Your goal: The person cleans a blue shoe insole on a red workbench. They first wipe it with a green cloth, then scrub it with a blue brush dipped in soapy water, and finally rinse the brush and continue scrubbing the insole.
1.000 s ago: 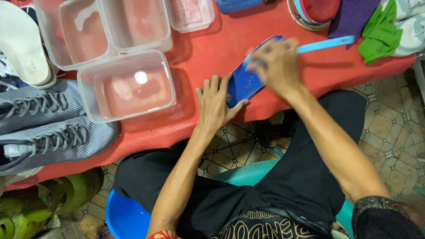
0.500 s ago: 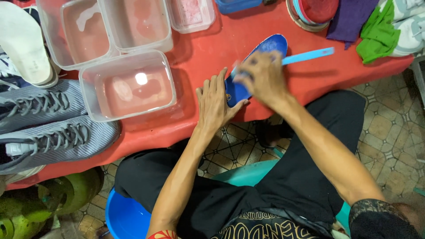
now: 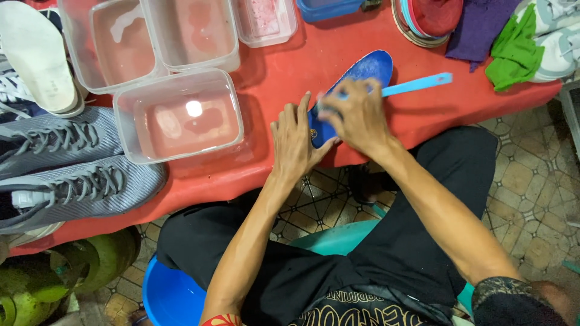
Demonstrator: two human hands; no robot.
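We see the left hand (image 3: 294, 140) spread flat, fingers open, pressing down on the near end of a blue insole (image 3: 356, 81) that lies slantwise on the red worktop (image 3: 284, 66), close to its front edge. The right hand (image 3: 356, 115) is closed around a light blue brush (image 3: 417, 84), whose handle sticks out to the right over the worktop while the head, hidden under the fingers, sits on the middle of the insole. To the left of the hands stands a clear plastic tub (image 3: 178, 115) holding water, with more clear tubs (image 3: 157, 36) behind it. Grey laced shoes (image 3: 72, 175) lie at the worktop's left end, and a green cloth (image 3: 513, 51) and a purple cloth (image 3: 477, 27) lie at the far right.
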